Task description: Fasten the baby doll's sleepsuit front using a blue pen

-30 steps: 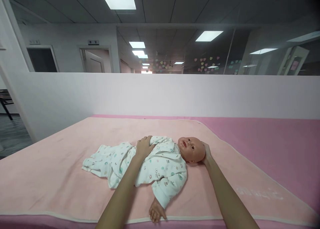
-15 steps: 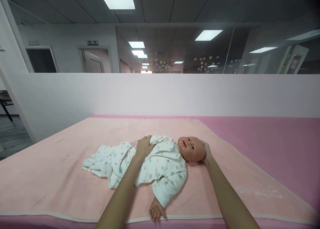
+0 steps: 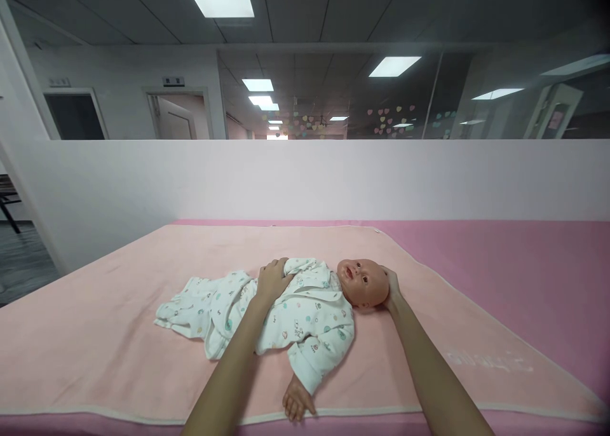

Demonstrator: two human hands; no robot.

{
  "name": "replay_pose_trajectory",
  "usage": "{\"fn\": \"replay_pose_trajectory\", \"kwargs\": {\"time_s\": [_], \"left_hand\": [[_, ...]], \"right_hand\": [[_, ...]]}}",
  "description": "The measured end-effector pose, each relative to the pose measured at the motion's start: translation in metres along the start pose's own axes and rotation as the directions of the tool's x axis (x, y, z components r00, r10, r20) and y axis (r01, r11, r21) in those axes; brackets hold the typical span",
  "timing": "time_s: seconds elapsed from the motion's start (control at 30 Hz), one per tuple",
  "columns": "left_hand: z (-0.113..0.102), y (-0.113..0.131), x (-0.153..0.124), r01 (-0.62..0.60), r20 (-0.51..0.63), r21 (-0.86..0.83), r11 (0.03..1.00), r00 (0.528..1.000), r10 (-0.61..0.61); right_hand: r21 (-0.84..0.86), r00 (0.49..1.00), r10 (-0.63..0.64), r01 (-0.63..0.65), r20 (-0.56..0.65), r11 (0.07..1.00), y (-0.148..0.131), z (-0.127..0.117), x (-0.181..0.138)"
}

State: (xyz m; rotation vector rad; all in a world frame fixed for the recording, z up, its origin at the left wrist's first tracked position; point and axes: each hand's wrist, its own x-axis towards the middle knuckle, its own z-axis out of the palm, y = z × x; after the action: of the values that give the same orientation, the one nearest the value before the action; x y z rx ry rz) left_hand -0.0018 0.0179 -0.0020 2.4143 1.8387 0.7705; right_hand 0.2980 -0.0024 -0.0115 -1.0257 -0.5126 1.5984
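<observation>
A baby doll lies on its back, head to the right, in a white outfit with small green and brown prints. My left hand rests on the doll's belly, fingers laid over the cloth and not closed on it. Cupped round the crown and back of the doll's head is my right hand; its fingers are partly hidden behind the head. One doll hand sticks out of a sleeve toward the near edge. The outfit's leg part lies flattened to the left.
Under the doll is a peach blanket with a white border, spread over a pink surface. A white low wall stands behind, with glass above it. At far left, floor and a dark-legged piece of furniture show.
The view has shifted slightly, so everything appears a little further left. Both hands keep their places on the doll, which has not visibly moved on the blanket.
</observation>
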Motion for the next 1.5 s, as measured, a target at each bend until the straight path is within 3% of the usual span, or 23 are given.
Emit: {"fn": "replay_pose_trajectory", "kwargs": {"time_s": [0.27,0.33,0.37,0.43,0.5,0.53,0.57,0.63,0.67,0.7,0.73,0.8,0.9,0.97,1.07,1.13,1.23,1.3,1.4,1.5], "left_hand": [[0.000,0.001,-0.003,0.006,-0.053,-0.085,0.996,0.999,-0.011],[-0.001,0.001,-0.005,0.021,-0.055,-0.111,0.994,0.998,-0.027],[-0.002,0.001,-0.006,0.038,-0.047,-0.122,0.992,0.998,-0.044],[-0.003,0.001,-0.007,0.082,-0.010,-0.140,0.987,0.996,-0.084],[-0.002,0.001,-0.007,0.115,0.028,-0.154,0.981,0.993,-0.112],[-0.002,0.000,-0.006,0.124,0.040,-0.162,0.979,0.992,-0.119],[-0.001,0.000,-0.006,0.130,0.043,-0.170,0.977,0.991,-0.124],[0.000,-0.002,-0.004,0.137,0.025,-0.191,0.972,0.991,-0.135],[0.000,-0.002,-0.004,0.132,0.002,-0.216,0.968,0.991,-0.135],[0.000,-0.002,-0.004,0.111,-0.036,-0.255,0.960,0.992,-0.125],[-0.001,-0.001,-0.004,0.070,-0.088,-0.309,0.948,0.991,-0.102],[-0.004,0.004,-0.005,-0.062,-0.203,-0.438,0.897,0.979,-0.032],[-0.009,0.016,-0.009,-0.222,-0.246,-0.609,0.762,0.966,0.084],[-0.010,0.024,-0.011,-0.230,-0.143,-0.688,0.688,0.973,0.182],[-0.008,0.030,-0.013,-0.218,0.007,-0.707,0.673,0.949,0.316],[-0.005,0.030,-0.012,-0.235,0.012,-0.687,0.687,0.942,0.334],[0.000,0.028,-0.009,-0.214,-0.047,-0.708,0.673,0.965,0.257],[0.001,0.026,-0.007,-0.145,-0.065,-0.771,0.620,0.987,0.149],[-0.002,0.023,-0.005,-0.006,0.000,-0.896,0.444,1.000,0.012],[-0.005,0.021,-0.006,0.098,0.101,-0.952,0.291,0.995,-0.002]], "right_hand": [[-0.038,0.988,-0.156,0.156,0.004,0.987,0.001,0.010,-0.004],[-0.181,0.930,-0.336,0.309,-0.150,0.934,0.001,0.010,-0.002],[-0.283,0.846,-0.464,0.392,-0.263,0.875,-0.001,0.009,0.000],[-0.458,0.596,-0.662,0.481,-0.455,0.748,-0.005,0.006,0.003],[-0.588,0.376,-0.781,0.515,-0.499,0.624,-0.011,0.003,0.004],[-0.670,0.276,-0.852,0.529,-0.445,0.521,-0.014,0.004,0.003],[-0.769,0.144,-0.930,0.528,-0.337,0.360,-0.016,0.006,0.000],[-0.886,-0.111,-0.994,0.460,0.015,-0.065,-0.016,0.016,-0.007],[-0.873,-0.187,-0.964,0.418,0.189,-0.252,-0.012,0.024,-0.011],[-0.829,-0.220,-0.915,0.391,0.337,-0.399,-0.006,0.033,-0.015],[-0.777,-0.229,-0.863,0.377,0.449,-0.504,0.003,0.043,-0.019],[-0.617,-0.158,-0.717,0.406,0.679,-0.674,0.026,0.063,-0.023],[-0.424,-0.114,-0.542,0.500,0.832,-0.756,0.061,0.085,-0.024],[-0.381,-0.107,-0.502,0.522,0.858,-0.763,0.077,0.093,-0.022],[-0.360,-0.105,-0.482,0.533,0.870,-0.766,0.085,0.097,-0.019],[-0.356,-0.107,-0.478,0.531,0.872,-0.769,0.084,0.097,-0.018],[-0.351,-0.091,-0.458,0.518,0.884,-0.780,0.080,0.097,-0.018],[-0.364,-0.046,-0.450,0.519,0.892,-0.774,0.080,0.098,-0.019],[-0.429,0.063,-0.481,0.564,0.874,-0.706,0.080,0.101,-0.023],[-0.529,0.189,-0.545,0.623,0.817,-0.577,0.079,0.106,-0.027]]}}
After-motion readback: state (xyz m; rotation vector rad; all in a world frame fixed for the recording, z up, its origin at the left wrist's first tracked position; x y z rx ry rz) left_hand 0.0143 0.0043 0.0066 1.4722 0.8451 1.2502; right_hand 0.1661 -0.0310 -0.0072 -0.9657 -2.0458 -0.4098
